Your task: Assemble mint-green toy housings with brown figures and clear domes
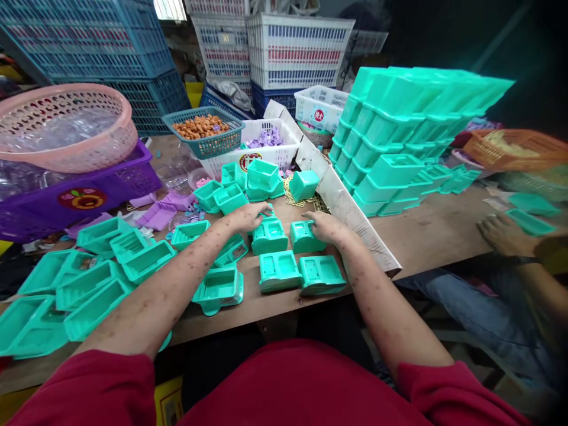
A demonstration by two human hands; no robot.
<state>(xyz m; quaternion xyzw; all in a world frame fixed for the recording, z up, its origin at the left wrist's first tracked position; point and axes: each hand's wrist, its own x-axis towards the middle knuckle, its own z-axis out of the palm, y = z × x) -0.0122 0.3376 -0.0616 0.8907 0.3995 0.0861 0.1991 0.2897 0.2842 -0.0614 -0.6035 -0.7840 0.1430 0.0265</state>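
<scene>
Here, bare hands: two, the left hand (254, 216) at the rear left box (270, 238), the right hand (325, 227) at the rear right box (305, 238).
Left fingers: bent at the box's far edge; I cannot tell whether they pinch anything.
Right fingers: bent over the box's far side; their grip is hidden.
Green boxes between the hands and the person: four counting the rear pair, in two rows of two on the desk (426, 231); the front left box (279, 272) and front right box (322, 277) sit just beside each other.
Facing: recessed panels up, wavy edges toward the person.
Long axis: seemingly left to right, though foreshortened.
Beside the left forearm: one stepped box (218, 288), open side up, long axis left to right.
Right side: one slanting white board (355, 216), then one stack of green boxes (390, 130), too crowded to count.
Far baskets: one teal basket (217, 145) of orange-brown pieces, one white basket (277, 157) of purple pieces.
Far right: one co-worker's hand (506, 235), blurred.
</scene>
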